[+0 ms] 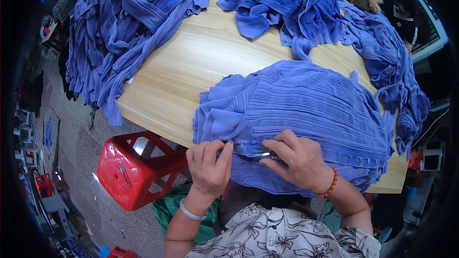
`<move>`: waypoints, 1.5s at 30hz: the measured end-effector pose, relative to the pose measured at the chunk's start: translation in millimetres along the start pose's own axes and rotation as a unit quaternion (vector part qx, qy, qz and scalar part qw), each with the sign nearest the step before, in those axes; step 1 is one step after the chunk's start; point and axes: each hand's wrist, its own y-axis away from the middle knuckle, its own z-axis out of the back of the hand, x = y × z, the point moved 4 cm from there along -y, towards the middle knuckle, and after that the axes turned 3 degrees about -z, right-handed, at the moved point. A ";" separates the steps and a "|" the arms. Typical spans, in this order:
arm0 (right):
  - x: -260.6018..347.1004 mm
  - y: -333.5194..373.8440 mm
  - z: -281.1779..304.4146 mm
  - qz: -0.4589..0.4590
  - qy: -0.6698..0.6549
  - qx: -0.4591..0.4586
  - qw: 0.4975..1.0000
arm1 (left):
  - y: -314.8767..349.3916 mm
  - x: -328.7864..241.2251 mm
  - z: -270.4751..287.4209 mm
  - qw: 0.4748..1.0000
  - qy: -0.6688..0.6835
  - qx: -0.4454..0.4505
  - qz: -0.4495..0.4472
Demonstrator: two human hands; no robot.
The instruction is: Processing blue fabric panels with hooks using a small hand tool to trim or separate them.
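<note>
A ribbed blue button-front garment (pixel 306 100) lies spread over the near edge of the table, its strip of buttons and small loose thread ends running along the side closest to me. My left hand (pixel 209 166) is closed in a pinch on the fabric at the left end of that strip. Just to its right, my right hand (pixel 301 160) is closed around small thread snips (pixel 262 154). The shiny blades point left, right at the button strip. My palm hides the handle of the snips.
Heaps of similar blue garments lie at the far left (pixel 129 33), the far middle (pixel 291 5) and along the right edge (pixel 392 62) of the wooden table (pixel 167 81). A red plastic stool (pixel 129 172) with a small slim tool on it stands left. Another person (pixel 401 16) is at the far right.
</note>
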 end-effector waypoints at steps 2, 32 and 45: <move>0.0 -0.2 -0.4 0.000 0.002 0.000 1.000 | 2.5 -2.0 -1.1 0.998 -0.040 0.001 -0.039; 7.8 -2.1 -3.2 0.022 -0.010 -0.008 1.000 | 2.4 8.4 4.1 0.946 0.278 0.026 0.165; 28.5 -13.6 -19.1 0.069 0.055 -0.054 0.995 | 5.7 2.8 4.7 0.944 0.285 0.013 0.165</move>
